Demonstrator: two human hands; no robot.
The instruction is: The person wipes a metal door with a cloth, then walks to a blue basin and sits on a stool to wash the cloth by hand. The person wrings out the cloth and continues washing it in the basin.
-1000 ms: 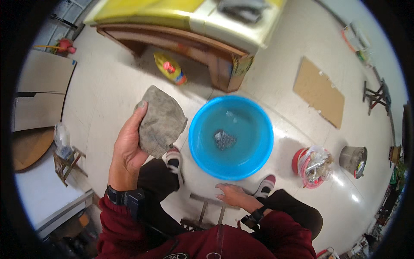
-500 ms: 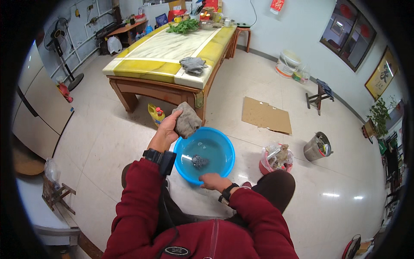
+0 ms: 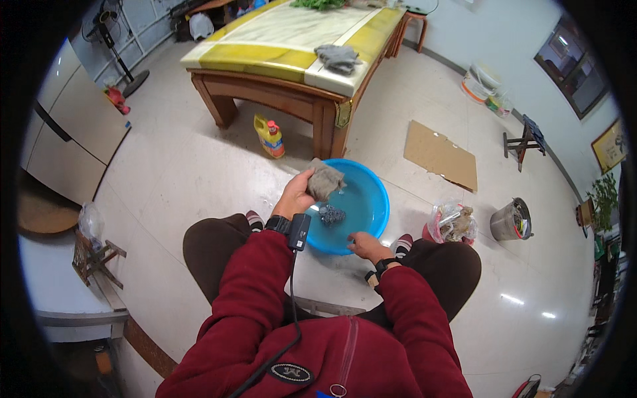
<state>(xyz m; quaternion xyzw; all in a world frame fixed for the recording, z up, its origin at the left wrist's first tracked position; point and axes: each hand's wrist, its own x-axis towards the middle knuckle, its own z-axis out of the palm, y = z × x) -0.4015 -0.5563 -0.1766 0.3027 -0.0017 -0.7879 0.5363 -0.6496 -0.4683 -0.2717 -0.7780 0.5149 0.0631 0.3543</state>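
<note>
Flooring (image 3: 544, 338) of pale, glossy tile was spread across most of the frame. Its upper middle was taken up by a long table (image 3: 265, 40), topped in yellow and marbled white and borne on brown wooden legs, and its upper left by a tall, pale cabinet (image 3: 79, 113). Right of center, a flat sheet of cardboard (image 3: 441, 156) was laid on the floor. Near the middle, below the table's near corner, a round blue basin (image 3: 379, 199) was set down with water in it. Further right, a metal bucket (image 3: 503, 229) and a bag-lined red bucket (image 3: 427, 232) were placed near each other. Below the table's front edge, a yellow bottle (image 3: 269, 138) with a red cap was stood upright.

A gray-brown cloth (image 3: 325, 181) was held over the basin's upper-left rim by the left hand (image 3: 294, 197) — closed on it, with some fingers hidden; whether the rim was touched could not be told. The right hand (image 3: 369, 247) was held at the basin's lower-right edge, fingers partly curled; whether anything was gripped could not be made out. Smallest of all — a dark gray lump (image 3: 330, 215) was seen in the basin, just below the cloth.
</note>
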